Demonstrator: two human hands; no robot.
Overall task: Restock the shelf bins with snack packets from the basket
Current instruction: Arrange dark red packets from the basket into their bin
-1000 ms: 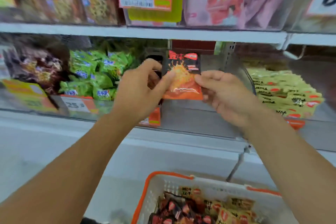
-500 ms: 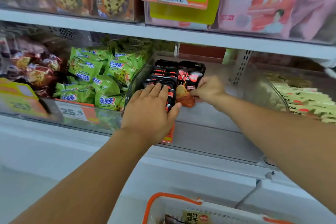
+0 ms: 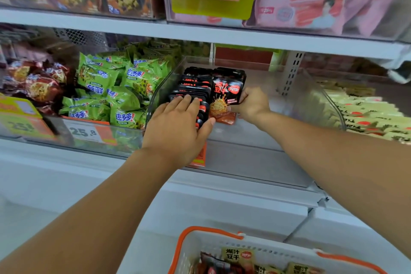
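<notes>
A clear shelf bin point(image 3: 262, 138) in the middle holds a row of black-and-red snack packets point(image 3: 195, 87) along its left wall. My left hand point(image 3: 180, 124) lies flat on the front of that row, fingers straight. My right hand point(image 3: 251, 104) grips one black-and-orange packet point(image 3: 224, 98) upright at the right side of the row, inside the bin. The white basket with orange rim point(image 3: 211, 233) sits below at the bottom edge, with more packets point(image 3: 235, 256) in it.
Green packets point(image 3: 115, 89) fill the bin to the left, and dark red ones point(image 3: 40, 82) lie further left. Pale yellow packets point(image 3: 367, 113) fill the bin on the right. The upper shelf point(image 3: 200, 33) carries cookie boxes, pink packs and a price tag. The middle bin's right half is bare.
Both hands carried the orange packet from in front of the shelf down into the middle bin. My left hand let go of it and now presses on the packet row.
</notes>
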